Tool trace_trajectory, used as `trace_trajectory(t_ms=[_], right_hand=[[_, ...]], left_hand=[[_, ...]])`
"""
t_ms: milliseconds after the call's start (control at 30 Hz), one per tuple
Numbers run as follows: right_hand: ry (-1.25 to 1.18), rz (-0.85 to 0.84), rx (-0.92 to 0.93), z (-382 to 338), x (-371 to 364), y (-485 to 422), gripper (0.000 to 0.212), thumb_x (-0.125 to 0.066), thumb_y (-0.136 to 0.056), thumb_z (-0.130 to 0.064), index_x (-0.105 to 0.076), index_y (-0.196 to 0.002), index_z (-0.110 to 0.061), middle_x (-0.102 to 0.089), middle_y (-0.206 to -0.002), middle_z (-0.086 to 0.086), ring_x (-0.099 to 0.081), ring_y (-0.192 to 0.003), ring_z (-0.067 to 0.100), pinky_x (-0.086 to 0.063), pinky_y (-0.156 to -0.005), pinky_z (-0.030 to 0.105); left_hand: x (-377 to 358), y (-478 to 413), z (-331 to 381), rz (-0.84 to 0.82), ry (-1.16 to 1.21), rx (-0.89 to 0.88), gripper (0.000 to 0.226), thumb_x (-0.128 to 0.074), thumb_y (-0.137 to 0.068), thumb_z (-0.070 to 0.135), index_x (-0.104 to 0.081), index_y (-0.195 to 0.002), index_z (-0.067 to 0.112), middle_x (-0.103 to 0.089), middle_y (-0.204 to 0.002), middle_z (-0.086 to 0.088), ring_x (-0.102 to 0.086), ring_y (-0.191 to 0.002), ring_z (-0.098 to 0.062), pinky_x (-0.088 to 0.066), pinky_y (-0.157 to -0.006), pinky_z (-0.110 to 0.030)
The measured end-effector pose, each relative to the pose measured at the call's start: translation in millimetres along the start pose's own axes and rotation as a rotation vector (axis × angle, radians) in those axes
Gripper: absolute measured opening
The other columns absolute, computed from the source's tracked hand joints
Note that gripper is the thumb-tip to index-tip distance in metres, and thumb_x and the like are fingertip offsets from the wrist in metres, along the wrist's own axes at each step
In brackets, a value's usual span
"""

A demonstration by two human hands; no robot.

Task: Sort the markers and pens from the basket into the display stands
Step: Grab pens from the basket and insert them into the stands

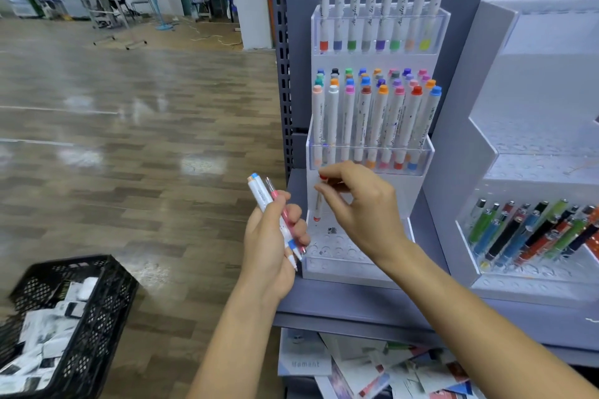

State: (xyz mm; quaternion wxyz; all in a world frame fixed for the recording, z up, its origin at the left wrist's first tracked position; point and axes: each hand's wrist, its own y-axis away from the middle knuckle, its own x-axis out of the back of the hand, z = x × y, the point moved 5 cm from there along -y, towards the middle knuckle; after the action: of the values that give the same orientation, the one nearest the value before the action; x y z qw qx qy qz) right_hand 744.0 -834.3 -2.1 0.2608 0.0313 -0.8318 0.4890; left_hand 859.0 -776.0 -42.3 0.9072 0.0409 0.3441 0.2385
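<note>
I am in the middle of slotting a marker into the lowest tier [337,249] of the clear acrylic marker stand [369,152], so the step in hand is placing, not fetching. My right hand [359,207] pinches a red-capped marker [317,204] by its top end between thumb and fingertips, holding it upright with its lower tip just above the holed tray at the tier's far left corner. The next move, I judge, calls for lining the tip up with one hole and letting it down straight, since the tray's openings look snug. My left hand [275,236] is closed around a small bundle waiting its turn: white markers [259,194] with blue and peach caps, and a slim pink pen [282,207]. The black basket [97,295] sits on the floor to my lower left, well apart from the stand.
</note>
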Motion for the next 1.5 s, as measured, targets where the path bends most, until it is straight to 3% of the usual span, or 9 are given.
trace_trajectory(t_ms=[167, 400, 533, 667, 833, 1000, 1167, 1300, 1500], right_hand=[[0.142, 0.004, 0.039, 5.1, -5.6, 4.6, 0.009, -0.068, -0.084, -0.017, -0.068, -0.086, -0.009, -0.064, -0.077, 0.001, -0.057, -0.069, 0.02, -0.046, -0.062, 0.029], [0.183, -0.063, 0.04, 3.9, -9.3, 10.5, 0.025, -0.05, -0.088, -0.019, -0.072, -0.096, -0.01, -0.06, -0.076, 0.004, -0.057, -0.069, 0.027, -0.049, -0.048, 0.035], [0.088, -0.145, -0.086, 3.4, -6.1, 12.1, 0.034, -0.044, -0.09, -0.024, -0.068, -0.112, -0.015, -0.059, -0.08, -0.003, -0.058, -0.073, 0.019, -0.052, -0.059, 0.035], [-0.331, -0.127, -0.365, -1.9, 4.6, 17.7, 0.032, -0.061, -0.091, -0.019, -0.056, -0.121, -0.027, -0.063, -0.085, -0.016, -0.06, -0.077, 0.001, -0.045, -0.066, 0.01], [-0.581, -0.132, -0.432, -10.4, 8.6, 10.2, 0.038, -0.068, -0.082, -0.009, -0.06, -0.112, -0.033, -0.069, -0.089, -0.005, -0.066, -0.08, 0.009, -0.052, -0.068, 0.024], [-0.598, 0.182, -0.497, 7.9, 35.2, -2.7, 0.031, -0.065, -0.082, -0.025, -0.048, -0.107, -0.033, -0.071, -0.087, 0.007, -0.068, -0.088, 0.027, -0.055, -0.074, 0.048], [-0.282, 0.214, -0.235, 8.5, 45.1, -7.1, 0.029, -0.065, -0.087, -0.008, -0.048, -0.107, -0.021, -0.067, -0.092, 0.004, -0.066, -0.087, 0.011, -0.056, -0.078, 0.029], [-0.068, 0.116, -0.077, 4.2, 21.5, 3.5, 0.025, -0.06, -0.089, -0.017, -0.047, -0.11, -0.019, -0.064, -0.088, 0.003, -0.061, -0.078, 0.01, -0.054, -0.068, 0.031], [-0.023, 0.137, -0.015, 2.7, 16.9, 2.3, 0.027, -0.064, -0.087, -0.017, -0.047, -0.108, -0.019, -0.064, -0.082, 0.005, -0.059, -0.074, 0.012, -0.053, -0.061, 0.032]], left_hand=[[3.2, 2.2, 3.0, -0.05, -0.012, 0.031, 0.048, -0.035, -0.094, 0.055, -0.053, -0.079, 0.013, -0.024, -0.053, 0.004, -0.017, -0.037, -0.006, -0.012, -0.037, -0.019], [1.2, -0.1, -1.2, -0.07, -0.02, 0.037, 0.024, -0.036, -0.096, 0.026, -0.044, -0.076, 0.015, -0.033, -0.055, 0.004, -0.021, -0.038, -0.007, -0.019, -0.036, -0.018], [-0.7, 0.8, -2.3, -0.071, -0.108, -0.03, 0.025, -0.041, -0.1, 0.028, -0.052, -0.082, 0.014, -0.04, -0.058, 0.005, -0.029, -0.038, -0.006, -0.024, -0.038, -0.018], [-4.1, 4.8, -2.9, -0.122, -0.291, -0.084, 0.028, -0.047, -0.096, 0.032, -0.062, -0.085, 0.013, -0.051, -0.058, 0.007, -0.036, -0.04, -0.005, -0.028, -0.04, -0.018], [-10.6, 7.3, -9.7, -0.203, -0.455, -0.055, 0.03, -0.047, -0.095, 0.035, -0.057, -0.077, 0.013, -0.053, -0.056, 0.002, -0.041, -0.044, -0.009, -0.031, -0.042, -0.02], [-1.8, 1.5, -10.3, -0.06, -0.324, -0.029, 0.029, -0.043, -0.1, 0.028, -0.053, -0.08, 0.011, -0.057, -0.057, 0.001, -0.054, -0.048, -0.011, -0.043, -0.042, -0.018], [4.8, -4.6, -10.2, 0.013, -0.205, 0.045, 0.039, -0.04, -0.098, 0.046, -0.042, -0.071, 0.018, -0.023, -0.048, 0.007, -0.016, -0.034, -0.004, -0.011, -0.033, -0.017], [4.0, -7.4, -11.5, -0.05, -0.026, 0.11, 0.038, -0.03, -0.095, 0.038, -0.046, -0.069, 0.015, -0.026, -0.048, 0.005, -0.018, -0.033, -0.006, -0.012, -0.032, -0.016], [2.3, -7.6, -12.3, -0.075, -0.113, 0.12, 0.021, -0.032, -0.091, 0.02, -0.042, -0.073, 0.015, -0.033, -0.053, 0.004, -0.021, -0.037, -0.007, -0.017, -0.034, -0.018]])
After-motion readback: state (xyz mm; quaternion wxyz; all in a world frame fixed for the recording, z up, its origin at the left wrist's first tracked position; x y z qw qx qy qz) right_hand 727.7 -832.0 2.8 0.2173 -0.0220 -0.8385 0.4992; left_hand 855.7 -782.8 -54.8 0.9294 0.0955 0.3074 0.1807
